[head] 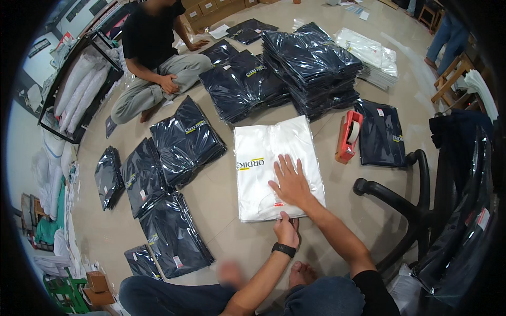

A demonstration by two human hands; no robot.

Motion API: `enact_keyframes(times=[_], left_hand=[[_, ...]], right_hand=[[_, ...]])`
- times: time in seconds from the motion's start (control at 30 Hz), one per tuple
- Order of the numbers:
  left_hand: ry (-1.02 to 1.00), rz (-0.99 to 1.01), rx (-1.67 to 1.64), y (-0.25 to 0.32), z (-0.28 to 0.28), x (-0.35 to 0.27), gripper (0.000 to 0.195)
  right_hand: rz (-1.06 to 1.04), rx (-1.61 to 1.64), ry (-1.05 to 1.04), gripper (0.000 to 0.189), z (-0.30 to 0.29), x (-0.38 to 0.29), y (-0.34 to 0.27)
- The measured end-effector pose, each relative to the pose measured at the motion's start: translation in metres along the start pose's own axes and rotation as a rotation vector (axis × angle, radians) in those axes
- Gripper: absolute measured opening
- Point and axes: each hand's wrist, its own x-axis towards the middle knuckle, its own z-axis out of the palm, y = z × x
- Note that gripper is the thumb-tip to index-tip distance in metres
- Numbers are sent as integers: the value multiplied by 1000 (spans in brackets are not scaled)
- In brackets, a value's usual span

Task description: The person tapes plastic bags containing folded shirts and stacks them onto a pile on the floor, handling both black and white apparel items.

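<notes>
A folded white shirt in a clear plastic bag (257, 185) lies on the floor before me, with printed lettering on its front and a red-marked neck label toward me. My right hand (292, 183) rests flat on it, fingers spread. At its near edge my left hand (286, 233), with a black wristband, pinches the bag, thumb on top and the other fingers partly hidden beneath. To the right of the bag stands a red tape dispenser (346, 138) with a roll of tape in it.
Stacks of bagged dark shirts lie left (185, 146) and beyond (312, 59). Bagged white shirts (371, 55) form a pile at the far right. A co-worker (154, 55) sits cross-legged at upper left. Black chair legs (411, 205) reach in from the right, near a bagged dark shirt (379, 134).
</notes>
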Motion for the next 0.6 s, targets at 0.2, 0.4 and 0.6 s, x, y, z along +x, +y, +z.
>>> enact_keyframes(times=[0.2,0.4,0.6], left_hand=[[-55,-15,-43,10,1,-4,43],[-66,-21,-59,8,-7,0,45],[-64,9,-64,8,8,8,45]], right_hand=[[557,86,111,64,-14,-56,22],[598,699,109,58,-6,-64,58],[538,781,82,56,5,-45,73]])
